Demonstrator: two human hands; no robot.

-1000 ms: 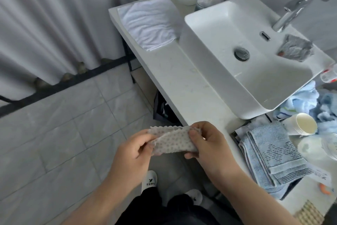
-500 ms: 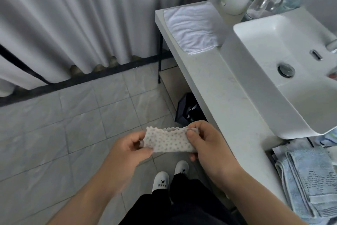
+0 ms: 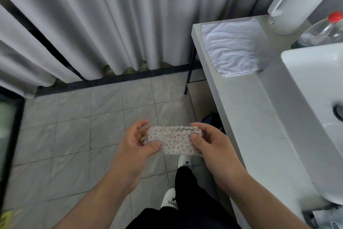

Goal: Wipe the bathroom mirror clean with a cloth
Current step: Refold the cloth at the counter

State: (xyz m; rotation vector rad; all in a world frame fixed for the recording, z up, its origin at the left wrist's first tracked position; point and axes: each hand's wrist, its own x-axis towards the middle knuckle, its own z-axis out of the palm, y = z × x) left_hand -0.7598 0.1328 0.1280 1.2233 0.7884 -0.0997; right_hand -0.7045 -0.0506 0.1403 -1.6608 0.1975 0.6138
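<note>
Cloth [image 3: 173,141]: dotted, folded to pad, held low over floor betw. both hands. L hand [image 3: 136,145]: left end pinched, thumb against fingers. R hand [image 3: 213,145]: right end gripped, thumb on top.
Step judged: cloth being readied. Advised: edges squared, flat face kept outward, firm pad formed before wiping.
Mirror not in view.
Tiled floor [image 3: 74,126] below.
Countertop [image 3: 250,117] at right, pale; basin [image 3: 306,89] set on it.
White towel [image 3: 235,46] folded at far end; red-capped bottle [image 3: 323,30] beyond.
Pleated curtain [image 3: 92,24] far left.

Clipped and covered
We see sink [image 3: 306,65], bottle [image 3: 321,32] cut by right edge; left hand [image 3: 135,147], right hand [image 3: 215,147] hide cloth [image 3: 174,141] ends.
</note>
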